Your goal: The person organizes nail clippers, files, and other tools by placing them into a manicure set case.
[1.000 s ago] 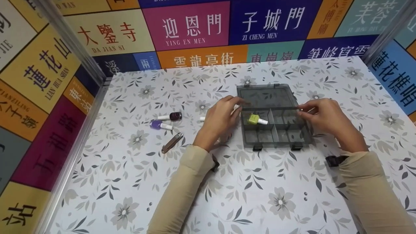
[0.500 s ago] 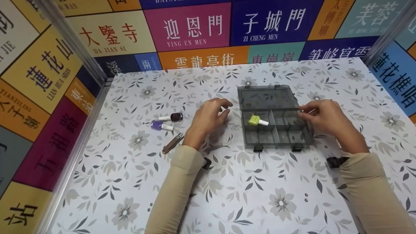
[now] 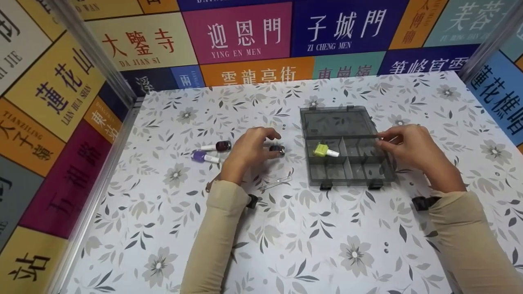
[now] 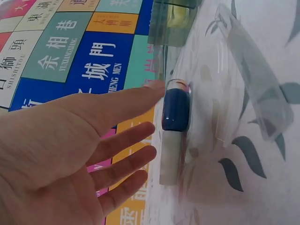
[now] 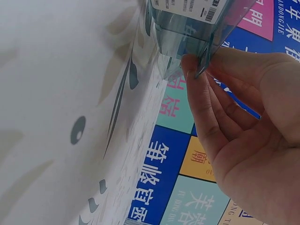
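My left hand is spread beside a dark blue nail polish bottle with a white cap, which lies on the table. In the left wrist view its fingers are relaxed, the thumb tip close to the bottle's base; whether they touch, I cannot tell. With thumb and forefinger, my right hand pinches the right edge of a smoky see-through compartment box, its lid laid back. A yellow nail polish bottle with a white cap lies in the box's back left compartment.
Left of my left hand lie a dark red nail polish bottle and a purple one. A nail clipper is mostly hidden by the left wrist. A clear, V-shaped plastic piece lies nearer the front. Printed walls border the table.
My left hand has moved left, away from the box, to beside the dark blue bottle, and its wrist now covers most of the nail clipper. The right hand keeps its pinch on the box.
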{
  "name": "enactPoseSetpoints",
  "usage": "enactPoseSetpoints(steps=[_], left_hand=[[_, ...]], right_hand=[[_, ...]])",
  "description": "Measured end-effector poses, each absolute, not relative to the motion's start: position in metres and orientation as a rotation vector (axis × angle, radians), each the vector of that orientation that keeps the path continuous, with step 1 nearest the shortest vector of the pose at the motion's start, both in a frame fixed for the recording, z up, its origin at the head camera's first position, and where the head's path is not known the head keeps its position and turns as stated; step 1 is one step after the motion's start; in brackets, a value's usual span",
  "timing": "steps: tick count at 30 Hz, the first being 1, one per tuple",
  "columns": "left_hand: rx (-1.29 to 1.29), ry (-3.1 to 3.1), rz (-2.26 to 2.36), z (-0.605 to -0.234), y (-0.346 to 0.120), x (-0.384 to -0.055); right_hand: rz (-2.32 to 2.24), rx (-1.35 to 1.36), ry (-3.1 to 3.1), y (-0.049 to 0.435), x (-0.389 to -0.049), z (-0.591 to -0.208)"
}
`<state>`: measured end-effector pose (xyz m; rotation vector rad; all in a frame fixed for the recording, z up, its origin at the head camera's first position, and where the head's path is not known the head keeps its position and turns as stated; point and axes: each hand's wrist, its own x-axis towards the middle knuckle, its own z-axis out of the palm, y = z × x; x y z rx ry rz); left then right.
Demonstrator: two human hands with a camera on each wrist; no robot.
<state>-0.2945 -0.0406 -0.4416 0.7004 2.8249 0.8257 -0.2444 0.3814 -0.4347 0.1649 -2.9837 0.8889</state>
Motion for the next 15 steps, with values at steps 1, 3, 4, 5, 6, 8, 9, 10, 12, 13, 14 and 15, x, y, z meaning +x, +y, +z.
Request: enactPoseSetpoints(steps=[1,3,4,5,6,8,9,10,12,13,14,15], left_hand=[[0.698,2.821,0.818,-0.442,-0.041,-0.294],[0.699,2.813,0.809,-0.444,-0.04,-0.295],[0.699,2.81,0.809,-0.445,-0.04,-0.295],[0.698,2.807,0.813,-0.446,-0.039,-0.295],[0.696,2.803,0.819,-0.448,-0.039,-0.295],[0.697,2.794,0.837,-0.45,-0.038,-0.294],[0.7,2.79,0.846,-0.451,-0.038,-0.294],[0.706,2.785,0.857,-0.451,-0.038,-0.294],[0.716,2.775,0.875,-0.452,-0.038,-0.294],[0.727,2.771,0.885,-0.453,-0.038,-0.294],[0.734,2.769,0.891,-0.453,-0.038,-0.294],[0.741,2.768,0.896,-0.454,-0.038,-0.295]], right_hand=[[0.887,0.163,-2.987,0.381,-0.244,-0.435],[0.882,0.161,-2.99,0.381,-0.244,-0.434],[0.878,0.16,-2.991,0.382,-0.244,-0.434],[0.871,0.16,-2.991,0.382,-0.244,-0.435],[0.866,0.169,-2.989,0.382,-0.244,-0.435],[0.859,0.174,-2.987,0.382,-0.244,-0.435],[0.859,0.176,-2.986,0.382,-0.244,-0.435],[0.859,0.177,-2.985,0.382,-0.244,-0.435],[0.862,0.181,-2.981,0.382,-0.245,-0.436],[0.865,0.175,-2.981,0.382,-0.245,-0.436],[0.867,0.175,-2.979,0.382,-0.245,-0.436],[0.869,0.177,-2.978,0.382,-0.245,-0.436]])
